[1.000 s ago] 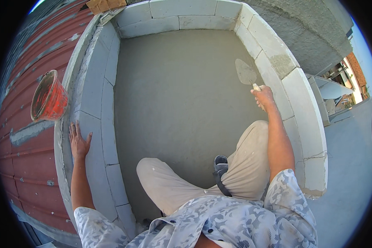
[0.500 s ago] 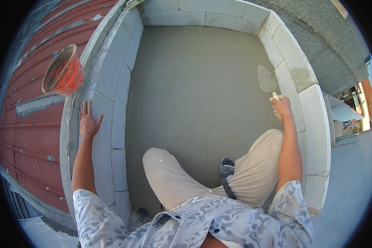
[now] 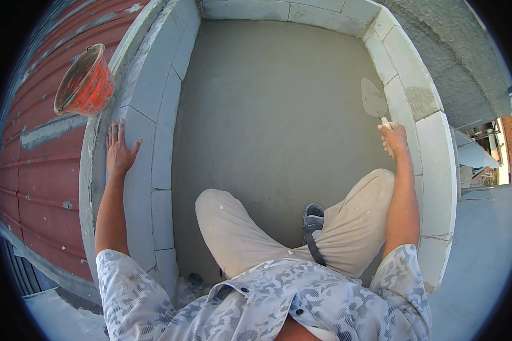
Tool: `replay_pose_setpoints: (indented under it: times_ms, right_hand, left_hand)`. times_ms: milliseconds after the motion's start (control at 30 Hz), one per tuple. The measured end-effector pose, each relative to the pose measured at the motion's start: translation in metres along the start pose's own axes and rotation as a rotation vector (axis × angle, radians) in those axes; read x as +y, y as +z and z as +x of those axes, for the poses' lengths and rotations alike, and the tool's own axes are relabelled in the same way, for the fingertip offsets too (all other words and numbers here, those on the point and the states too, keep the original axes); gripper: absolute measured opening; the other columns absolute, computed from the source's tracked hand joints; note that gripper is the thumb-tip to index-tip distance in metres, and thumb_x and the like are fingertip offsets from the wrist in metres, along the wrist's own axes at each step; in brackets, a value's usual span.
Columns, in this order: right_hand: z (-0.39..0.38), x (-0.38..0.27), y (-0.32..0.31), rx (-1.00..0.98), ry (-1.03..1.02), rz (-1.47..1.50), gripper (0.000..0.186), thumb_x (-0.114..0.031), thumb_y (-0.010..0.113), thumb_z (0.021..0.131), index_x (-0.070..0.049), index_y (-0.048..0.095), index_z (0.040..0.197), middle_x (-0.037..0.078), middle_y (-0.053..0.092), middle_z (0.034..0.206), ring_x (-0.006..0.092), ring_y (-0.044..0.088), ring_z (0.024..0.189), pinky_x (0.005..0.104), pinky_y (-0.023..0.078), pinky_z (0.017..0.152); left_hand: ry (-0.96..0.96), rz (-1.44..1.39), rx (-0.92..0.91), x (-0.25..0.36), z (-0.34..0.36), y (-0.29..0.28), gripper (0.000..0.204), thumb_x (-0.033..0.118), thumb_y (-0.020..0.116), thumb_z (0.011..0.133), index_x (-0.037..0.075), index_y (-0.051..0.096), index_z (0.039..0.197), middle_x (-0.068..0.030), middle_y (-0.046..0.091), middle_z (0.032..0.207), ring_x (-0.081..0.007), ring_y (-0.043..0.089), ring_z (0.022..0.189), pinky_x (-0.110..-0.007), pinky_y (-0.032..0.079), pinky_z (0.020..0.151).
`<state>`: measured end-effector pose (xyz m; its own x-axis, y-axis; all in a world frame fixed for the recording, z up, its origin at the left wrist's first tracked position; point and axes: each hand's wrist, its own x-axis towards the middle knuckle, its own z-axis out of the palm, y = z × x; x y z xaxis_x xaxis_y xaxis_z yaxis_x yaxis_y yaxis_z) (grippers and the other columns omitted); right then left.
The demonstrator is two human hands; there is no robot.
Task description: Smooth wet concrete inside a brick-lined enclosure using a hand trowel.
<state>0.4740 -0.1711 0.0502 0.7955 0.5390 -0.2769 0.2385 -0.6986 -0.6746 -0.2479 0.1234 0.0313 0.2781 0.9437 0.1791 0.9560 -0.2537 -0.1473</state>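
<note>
The right hand [image 3: 393, 140], fingers closed, grips the trowel [image 3: 374, 99] over the floor [image 3: 267, 113], just beside the right wall [image 3: 436, 156]. The left hand [image 3: 120, 153] rests on the left wall [image 3: 139, 196], fingers extended, near the bucket [image 3: 91, 85].

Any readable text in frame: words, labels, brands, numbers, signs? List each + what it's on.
None readable.
Red bucket: smears, no legible marking.
Trowel in the right hand: no lettering visible.
Shirt: grey-and-white pattern, no words seen.
Block walls: joints and a grey patch, no lettering seen.
Far-right background clutter: too small to tell.
</note>
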Motion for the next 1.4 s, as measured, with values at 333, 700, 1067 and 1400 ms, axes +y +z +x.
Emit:
replay_pose_setpoints:
  times_ms: [333,700,1067,1400]
  right_hand:
    - [-0.007,-0.006,0.003,-0.003,-0.027,-0.006,0.028,-0.025,0.076,0.087,-0.004,0.064,0.099,0.002,0.059,0.071,0.0119,0.055,0.053,0.0293,0.047,0.047]
    - [0.0,-0.005,0.004,-0.011,-0.008,0.028,0.029,-0.024,0.075,0.087,-0.001,0.063,0.1,0.004,0.059,0.071,0.0129,0.055,0.053,0.0305,0.045,0.046]
    - [-0.001,-0.011,0.009,-0.027,-0.022,0.033,0.027,-0.024,0.074,0.089,-0.002,0.063,0.1,0.004,0.058,0.069,0.0134,0.055,0.052,0.0308,0.045,0.045]
    - [-0.001,-0.002,0.005,-0.013,-0.041,0.011,0.023,-0.022,0.073,0.089,-0.002,0.063,0.094,0.006,0.06,0.068,0.0154,0.055,0.049,0.0324,0.046,0.043]
  left_hand:
    - [0.036,0.012,0.04,-0.004,0.001,0.006,0.09,0.049,0.065,0.093,0.015,0.019,0.162,-0.0197,0.022,0.165,-0.0384,0.022,0.152,-0.049,0.024,0.123]
    - [0.023,0.036,0.016,-0.008,0.0,0.005,0.09,0.046,0.066,0.093,0.015,0.018,0.162,-0.0193,0.02,0.166,-0.0386,0.019,0.153,-0.049,0.023,0.123]
    - [-0.028,0.006,-0.019,-0.001,-0.003,-0.01,0.093,0.045,0.067,0.091,0.012,0.017,0.162,-0.0203,0.021,0.165,-0.0371,0.02,0.153,-0.048,0.022,0.124]
    - [-0.063,-0.003,-0.051,0.008,-0.004,-0.015,0.094,0.051,0.066,0.091,0.011,0.019,0.162,-0.0199,0.02,0.166,-0.0362,0.018,0.154,-0.046,0.019,0.125]
